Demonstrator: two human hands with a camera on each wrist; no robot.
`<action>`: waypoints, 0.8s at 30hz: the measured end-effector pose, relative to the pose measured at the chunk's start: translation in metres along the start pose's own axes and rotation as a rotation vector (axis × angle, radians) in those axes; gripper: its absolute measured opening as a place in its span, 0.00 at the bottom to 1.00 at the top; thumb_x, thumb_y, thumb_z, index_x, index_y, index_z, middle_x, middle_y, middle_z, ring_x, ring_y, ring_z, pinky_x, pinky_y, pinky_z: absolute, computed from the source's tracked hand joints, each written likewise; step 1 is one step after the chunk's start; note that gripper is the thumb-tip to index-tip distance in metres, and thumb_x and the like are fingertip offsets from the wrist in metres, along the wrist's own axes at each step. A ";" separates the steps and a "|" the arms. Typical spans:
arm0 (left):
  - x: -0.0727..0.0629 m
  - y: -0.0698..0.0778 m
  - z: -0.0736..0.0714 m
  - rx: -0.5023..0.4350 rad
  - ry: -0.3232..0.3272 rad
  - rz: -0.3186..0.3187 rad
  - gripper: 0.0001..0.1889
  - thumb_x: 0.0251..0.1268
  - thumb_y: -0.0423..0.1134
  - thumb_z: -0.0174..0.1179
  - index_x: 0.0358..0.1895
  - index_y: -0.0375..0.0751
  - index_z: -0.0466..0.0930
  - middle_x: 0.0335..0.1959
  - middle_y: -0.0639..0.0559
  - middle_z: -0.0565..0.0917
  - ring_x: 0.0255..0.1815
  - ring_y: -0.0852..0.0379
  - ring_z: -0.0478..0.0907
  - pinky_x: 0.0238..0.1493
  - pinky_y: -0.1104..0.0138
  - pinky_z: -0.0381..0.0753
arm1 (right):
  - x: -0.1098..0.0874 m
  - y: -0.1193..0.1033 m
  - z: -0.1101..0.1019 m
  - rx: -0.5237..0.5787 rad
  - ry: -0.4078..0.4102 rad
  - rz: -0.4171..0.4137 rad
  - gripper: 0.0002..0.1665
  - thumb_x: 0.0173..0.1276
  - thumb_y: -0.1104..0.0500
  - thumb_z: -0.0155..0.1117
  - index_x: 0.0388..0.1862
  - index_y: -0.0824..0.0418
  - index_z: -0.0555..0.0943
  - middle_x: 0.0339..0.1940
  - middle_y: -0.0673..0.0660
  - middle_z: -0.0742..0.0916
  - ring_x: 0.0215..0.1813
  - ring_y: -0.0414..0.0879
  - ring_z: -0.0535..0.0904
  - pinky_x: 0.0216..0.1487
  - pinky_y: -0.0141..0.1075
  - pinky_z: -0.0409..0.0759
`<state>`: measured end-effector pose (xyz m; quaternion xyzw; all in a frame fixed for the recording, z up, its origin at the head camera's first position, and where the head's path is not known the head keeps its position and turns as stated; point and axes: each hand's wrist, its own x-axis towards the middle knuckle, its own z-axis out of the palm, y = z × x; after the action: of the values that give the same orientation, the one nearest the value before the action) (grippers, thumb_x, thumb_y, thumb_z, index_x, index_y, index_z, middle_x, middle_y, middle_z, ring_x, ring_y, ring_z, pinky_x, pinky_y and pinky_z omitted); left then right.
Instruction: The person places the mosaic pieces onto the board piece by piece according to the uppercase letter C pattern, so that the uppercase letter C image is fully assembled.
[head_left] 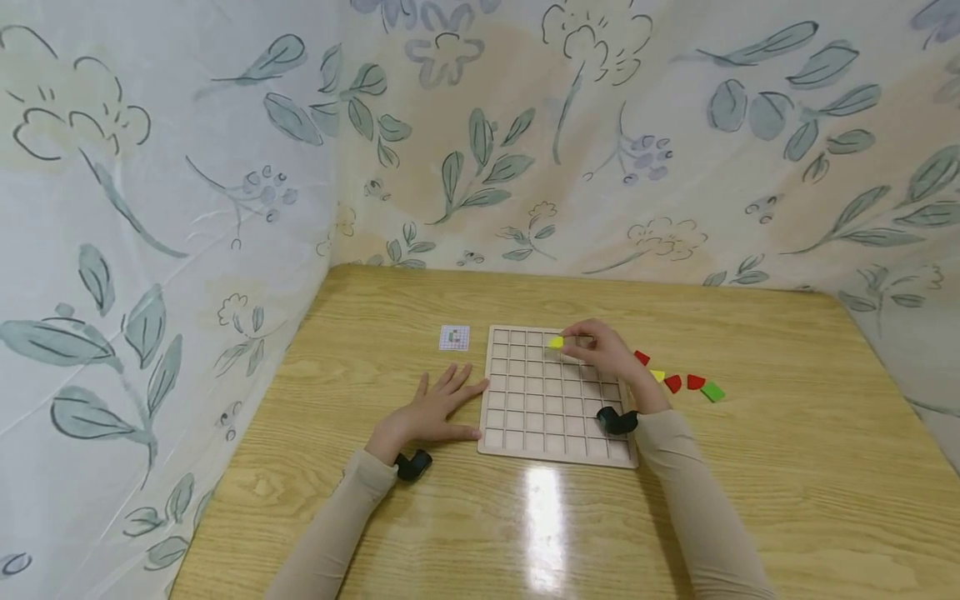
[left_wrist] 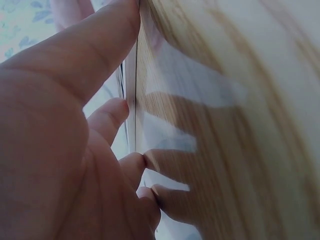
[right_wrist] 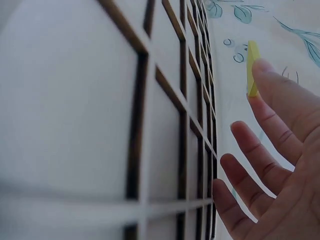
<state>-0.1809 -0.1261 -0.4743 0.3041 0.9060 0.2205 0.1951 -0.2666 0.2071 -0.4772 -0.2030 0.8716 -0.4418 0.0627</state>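
Note:
A square wooden grid board (head_left: 525, 400) lies on the table with rows of shallow square cells. Over its far part, my right hand (head_left: 600, 348) pinches a small yellow tile (head_left: 555, 342) between thumb and index finger. In the right wrist view the yellow tile (right_wrist: 252, 70) is seen edge-on at the fingertips, the other fingers spread near the board's ridges (right_wrist: 185, 110). My left hand (head_left: 438, 407) rests palm down on the table with fingers spread, thumb and index fingertip at the board's left edge. The left wrist view shows those fingers (left_wrist: 112, 117) along the board's side.
Right of the board lie several loose tiles: red ones (head_left: 696, 382), a yellow one (head_left: 657, 376) and a green one (head_left: 712, 392). A small printed card (head_left: 454, 337) with a grid pattern sits beyond my left hand. Flowered cloth (head_left: 480, 167) hangs behind the wooden table (head_left: 787, 467).

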 end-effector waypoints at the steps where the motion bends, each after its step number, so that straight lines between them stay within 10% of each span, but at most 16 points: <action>1: 0.000 0.000 0.000 0.002 0.000 0.000 0.42 0.61 0.60 0.54 0.74 0.56 0.44 0.75 0.45 0.36 0.75 0.44 0.28 0.65 0.38 0.22 | 0.001 0.000 0.001 -0.013 0.003 -0.002 0.18 0.64 0.54 0.64 0.50 0.62 0.79 0.52 0.62 0.78 0.50 0.54 0.71 0.47 0.47 0.73; 10: 0.000 0.000 0.000 0.014 -0.001 -0.004 0.43 0.60 0.61 0.54 0.74 0.56 0.44 0.75 0.45 0.36 0.75 0.45 0.27 0.65 0.38 0.23 | 0.010 0.002 0.012 -0.077 0.028 -0.067 0.15 0.61 0.59 0.67 0.46 0.63 0.82 0.48 0.64 0.81 0.50 0.56 0.72 0.47 0.48 0.70; 24: 0.001 -0.003 0.003 0.000 0.000 -0.004 0.43 0.60 0.61 0.55 0.74 0.57 0.44 0.76 0.46 0.36 0.75 0.46 0.27 0.65 0.39 0.22 | 0.014 -0.003 0.027 -0.165 0.039 0.117 0.19 0.57 0.47 0.69 0.45 0.52 0.84 0.58 0.63 0.73 0.59 0.63 0.59 0.55 0.58 0.57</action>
<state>-0.1814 -0.1270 -0.4779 0.3022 0.9066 0.2202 0.1957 -0.2705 0.1795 -0.4897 -0.1476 0.9164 -0.3680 0.0547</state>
